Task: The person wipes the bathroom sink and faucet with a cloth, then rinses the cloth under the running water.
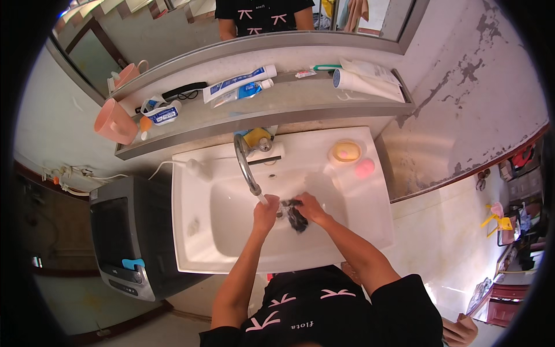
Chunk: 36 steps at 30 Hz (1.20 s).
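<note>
Over the white washbasin, both of my hands are low in the bowl. My right hand grips a dark, wet piece of cloth, whose lower part hangs toward the basin floor. Beside it, under the tap's stream, is my left hand; its fingers come close to the cloth's other end, and whether they pinch it is hidden. Water runs from the curved chrome faucet onto my left hand. The drain shows partly between the hands.
A soap dish with yellow soap and a pink round item sit on the basin's right rim. Above runs a shelf with a pink cup and toothpaste tubes. A dark washing machine stands left.
</note>
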Each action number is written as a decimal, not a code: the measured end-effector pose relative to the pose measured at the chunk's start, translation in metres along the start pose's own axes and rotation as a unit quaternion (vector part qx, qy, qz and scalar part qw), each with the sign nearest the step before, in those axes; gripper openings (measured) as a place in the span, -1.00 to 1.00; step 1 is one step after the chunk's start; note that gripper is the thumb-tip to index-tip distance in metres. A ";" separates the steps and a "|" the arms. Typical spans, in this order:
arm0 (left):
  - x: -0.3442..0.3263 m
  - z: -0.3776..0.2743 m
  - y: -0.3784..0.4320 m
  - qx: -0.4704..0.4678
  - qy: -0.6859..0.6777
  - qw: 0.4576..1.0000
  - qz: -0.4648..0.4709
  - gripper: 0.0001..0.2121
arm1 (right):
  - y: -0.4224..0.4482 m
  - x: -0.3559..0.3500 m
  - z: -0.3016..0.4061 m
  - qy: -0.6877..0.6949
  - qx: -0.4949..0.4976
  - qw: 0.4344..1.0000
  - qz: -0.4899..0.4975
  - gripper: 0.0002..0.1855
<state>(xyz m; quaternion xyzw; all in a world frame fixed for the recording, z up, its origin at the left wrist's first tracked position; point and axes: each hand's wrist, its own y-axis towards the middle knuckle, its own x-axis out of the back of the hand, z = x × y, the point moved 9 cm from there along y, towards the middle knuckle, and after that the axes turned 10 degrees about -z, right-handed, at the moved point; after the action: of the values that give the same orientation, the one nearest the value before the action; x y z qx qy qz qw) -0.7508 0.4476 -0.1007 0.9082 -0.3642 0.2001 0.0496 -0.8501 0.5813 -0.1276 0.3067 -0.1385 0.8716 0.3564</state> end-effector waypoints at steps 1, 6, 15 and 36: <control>0.007 -0.001 -0.004 0.020 -0.001 1.000 -0.001 -0.84 | 0.002 0.021 0.013 0.003 -0.017 0.998 -0.058 -0.73; 0.014 0.008 -0.011 0.053 -0.022 0.998 -0.016 -0.83 | 0.049 0.116 0.035 -0.125 -0.002 0.940 -0.318 -0.73; -0.008 -0.003 -0.009 0.122 -0.125 0.985 0.007 -0.82 | 0.038 0.036 0.013 -0.031 -0.023 0.998 -0.044 -0.75; 0.013 0.021 -0.026 0.103 -0.112 0.988 -0.015 -0.85 | 0.098 0.127 0.013 -0.031 -0.043 0.887 -0.459 -0.76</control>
<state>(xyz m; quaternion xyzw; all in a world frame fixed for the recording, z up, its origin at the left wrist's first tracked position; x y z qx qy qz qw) -0.7174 0.4536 -0.1131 0.9306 -0.3310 0.1328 -0.0819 -0.9845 0.5738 -0.0391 0.3476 -0.0306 0.5935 0.7252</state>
